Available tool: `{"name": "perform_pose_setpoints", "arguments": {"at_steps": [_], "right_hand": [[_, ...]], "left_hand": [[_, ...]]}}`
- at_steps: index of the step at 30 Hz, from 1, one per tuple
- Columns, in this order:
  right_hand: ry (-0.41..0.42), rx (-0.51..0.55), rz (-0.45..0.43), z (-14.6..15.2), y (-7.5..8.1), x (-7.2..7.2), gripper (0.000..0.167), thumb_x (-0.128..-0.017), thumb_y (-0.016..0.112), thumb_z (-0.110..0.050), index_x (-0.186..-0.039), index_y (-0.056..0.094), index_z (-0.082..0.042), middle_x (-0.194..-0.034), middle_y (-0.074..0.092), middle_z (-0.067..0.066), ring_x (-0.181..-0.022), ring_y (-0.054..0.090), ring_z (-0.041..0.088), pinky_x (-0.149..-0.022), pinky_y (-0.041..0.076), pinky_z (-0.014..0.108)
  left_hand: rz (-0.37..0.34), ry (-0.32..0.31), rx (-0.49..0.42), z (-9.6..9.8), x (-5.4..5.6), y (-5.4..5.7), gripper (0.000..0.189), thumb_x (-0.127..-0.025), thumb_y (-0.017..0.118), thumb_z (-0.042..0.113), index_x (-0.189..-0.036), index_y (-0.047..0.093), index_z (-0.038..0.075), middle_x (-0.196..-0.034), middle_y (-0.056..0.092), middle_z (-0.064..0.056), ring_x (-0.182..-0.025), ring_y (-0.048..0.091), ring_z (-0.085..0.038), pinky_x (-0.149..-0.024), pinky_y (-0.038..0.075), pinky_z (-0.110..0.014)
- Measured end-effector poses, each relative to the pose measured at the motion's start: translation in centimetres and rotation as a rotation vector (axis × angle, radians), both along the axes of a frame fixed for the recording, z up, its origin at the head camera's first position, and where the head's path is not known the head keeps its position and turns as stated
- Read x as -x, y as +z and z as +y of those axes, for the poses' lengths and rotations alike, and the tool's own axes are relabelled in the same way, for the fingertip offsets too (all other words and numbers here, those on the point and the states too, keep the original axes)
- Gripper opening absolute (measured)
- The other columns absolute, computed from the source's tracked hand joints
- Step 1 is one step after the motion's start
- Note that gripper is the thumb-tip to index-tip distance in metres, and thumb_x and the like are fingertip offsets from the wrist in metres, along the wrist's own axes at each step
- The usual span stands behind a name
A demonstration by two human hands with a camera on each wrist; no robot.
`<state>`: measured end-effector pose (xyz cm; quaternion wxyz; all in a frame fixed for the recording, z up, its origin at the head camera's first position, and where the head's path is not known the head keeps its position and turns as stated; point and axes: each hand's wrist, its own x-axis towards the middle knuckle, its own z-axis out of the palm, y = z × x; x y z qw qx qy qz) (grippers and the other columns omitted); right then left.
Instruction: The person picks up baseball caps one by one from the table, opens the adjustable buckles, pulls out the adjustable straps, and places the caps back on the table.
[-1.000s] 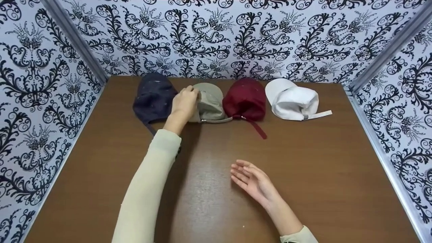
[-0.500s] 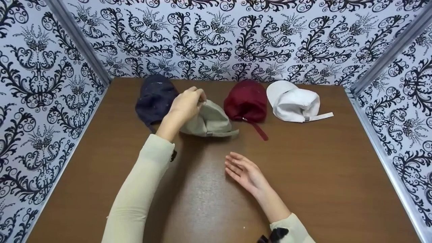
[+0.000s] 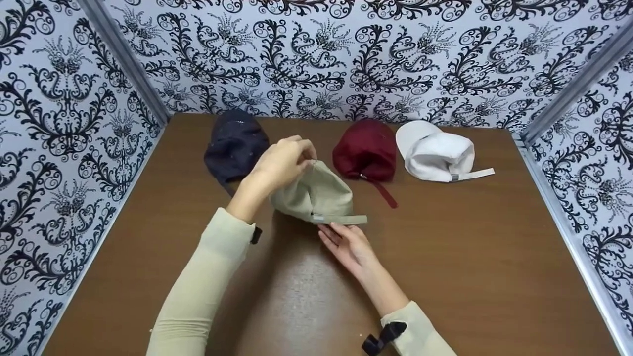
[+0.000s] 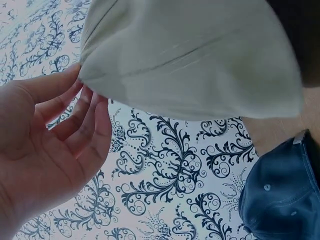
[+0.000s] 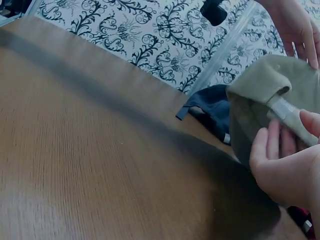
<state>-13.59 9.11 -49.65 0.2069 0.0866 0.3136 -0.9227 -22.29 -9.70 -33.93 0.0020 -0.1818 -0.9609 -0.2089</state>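
Note:
My left hand pinches a khaki baseball cap at its crown, between thumb and fingertips in the left wrist view. The cap hangs above the table with its back strap and metal buckle toward me. At that strap is my right hand; in the right wrist view the thumb lies over the strap and the fingers reach behind it, into the cap's opening. The khaki cap's brim is hidden in the head view.
Along the back of the brown table lie a navy cap at left, a dark red cap and a white cap at right. Patterned walls with metal edging stand at the back and both sides.
The left hand has lifted the khaki cap from between the navy and red caps and brought it toward me. My right hand has moved up and forward to the strap.

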Motion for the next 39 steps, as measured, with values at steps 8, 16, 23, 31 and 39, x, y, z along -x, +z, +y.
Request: {"name": "perform_pose_setpoints", "arguments": {"at_steps": [8,16,23,31,39], "right_hand": [[0.004,0.023,0.058,0.1,1.9,-1.0,0.026,-0.098,0.049,0.004,-0.086,0.069,-0.008,-0.088,0.072,0.003,-0.090,0.069,0.017,-0.093,0.056,0.030],[-0.004,-0.017,0.151,0.0,3.8,-1.9,0.035,-0.099,0.045,0.002,-0.082,0.074,-0.006,-0.085,0.074,0.001,-0.085,0.070,0.012,-0.089,0.058,0.027],[-0.068,-0.145,0.144,-0.5,3.9,-2.6,0.029,-0.098,0.048,0.006,-0.088,0.073,-0.006,-0.088,0.076,0.002,-0.089,0.073,0.011,-0.091,0.058,0.028],[-0.138,-0.239,0.108,-1.0,4.0,-3.1,0.016,-0.094,0.057,0.008,-0.103,0.061,-0.004,-0.093,0.072,0.003,-0.087,0.072,0.012,-0.086,0.059,0.026],[-0.175,-0.282,0.111,-1.4,3.8,-3.2,0.020,-0.093,0.059,0.007,-0.110,0.057,-0.003,-0.096,0.072,0.000,-0.090,0.072,0.010,-0.085,0.059,0.025]], "left_hand": [[0.463,0.099,-0.038,1.3,-5.0,-0.9,0.016,-0.091,0.069,0.014,-0.104,0.061,0.010,-0.103,0.062,-0.007,-0.093,0.064,-0.028,-0.077,0.057,-0.040],[0.452,0.219,0.013,3.6,-12.7,-3.6,0.035,-0.085,0.077,0.040,-0.096,0.056,0.014,-0.086,0.065,-0.002,-0.069,0.069,-0.030,-0.053,0.055,-0.043],[0.470,0.329,-0.014,4.5,-13.4,-6.2,0.033,-0.084,0.078,0.039,-0.095,0.060,0.014,-0.083,0.063,-0.002,-0.073,0.069,-0.026,-0.056,0.056,-0.041],[0.461,0.359,0.023,4.9,-13.7,-6.4,0.033,-0.083,0.079,0.035,-0.098,0.062,0.010,-0.088,0.067,-0.006,-0.069,0.070,-0.028,-0.053,0.055,-0.041],[0.479,0.386,0.030,5.4,-13.7,-6.5,0.026,-0.083,0.076,0.025,-0.098,0.064,0.007,-0.086,0.068,-0.007,-0.066,0.069,-0.028,-0.052,0.055,-0.041]]}}
